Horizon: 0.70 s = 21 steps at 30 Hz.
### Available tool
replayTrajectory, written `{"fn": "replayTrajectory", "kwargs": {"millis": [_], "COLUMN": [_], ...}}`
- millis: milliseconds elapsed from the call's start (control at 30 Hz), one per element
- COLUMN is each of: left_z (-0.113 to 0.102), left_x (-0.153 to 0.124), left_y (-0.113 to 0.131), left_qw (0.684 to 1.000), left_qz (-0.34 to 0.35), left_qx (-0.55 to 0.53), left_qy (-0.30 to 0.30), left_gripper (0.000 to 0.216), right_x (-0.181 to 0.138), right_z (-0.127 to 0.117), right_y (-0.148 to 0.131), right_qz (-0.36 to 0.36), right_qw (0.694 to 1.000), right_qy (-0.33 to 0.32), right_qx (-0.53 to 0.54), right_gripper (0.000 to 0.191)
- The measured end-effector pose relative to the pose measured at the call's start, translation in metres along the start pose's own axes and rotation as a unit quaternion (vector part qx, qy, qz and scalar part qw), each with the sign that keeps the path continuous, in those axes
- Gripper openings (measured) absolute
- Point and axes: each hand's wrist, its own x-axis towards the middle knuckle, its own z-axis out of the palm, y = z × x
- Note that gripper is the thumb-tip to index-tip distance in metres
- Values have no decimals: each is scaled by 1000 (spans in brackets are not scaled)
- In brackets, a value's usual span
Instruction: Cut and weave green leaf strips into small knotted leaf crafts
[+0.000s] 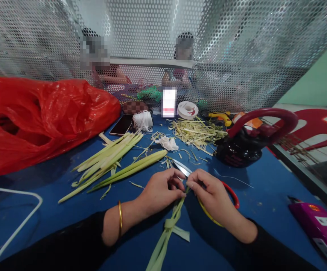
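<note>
Both of my hands meet over the middle of the blue table. With thumb and fingers closed, my left hand (163, 188) pinches the upper end of a bundle of long green leaf strips (167, 229). My right hand (212, 194) pinches that same end from the other side. The strips hang down toward the near table edge, wrapped by a band partway, with one flat tail sticking out to the right. Scissors (181, 167) lie beneath my right hand, their blades pointing away and their red and yellow handle partly covered. Left of my hands rest pale green leaf stalks (107, 158).
A red plastic bag (53, 120) fills the back left. Farther back are white string (142, 121), a phone (121, 125), a ribbon spool (187, 110) and shredded leaf scraps (198, 131). A black jar with a red handle (239, 148) and a purple box (315, 226) stand right.
</note>
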Motion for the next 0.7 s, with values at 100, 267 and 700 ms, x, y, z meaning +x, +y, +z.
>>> {"fn": "replayTrajectory", "kwargs": {"millis": [100,267,700], "left_z": [0,-7,-20], "left_x": [1,2,-4], "left_y": [-3,-3,9], "left_qw": [1000,997,934], "left_qz": [5,27,93], "left_qx": [23,74,337], "left_qy": [13,14,-72], "left_gripper": [33,22,9], "right_x": [1,1,1], "right_z": [-1,-2,-2], "right_y": [0,-1,1], "right_qz": [18,40,8], "right_qw": [1000,999,1000], "right_qy": [2,1,-9], "right_qx": [18,30,-2], "right_gripper": [19,17,16]}}
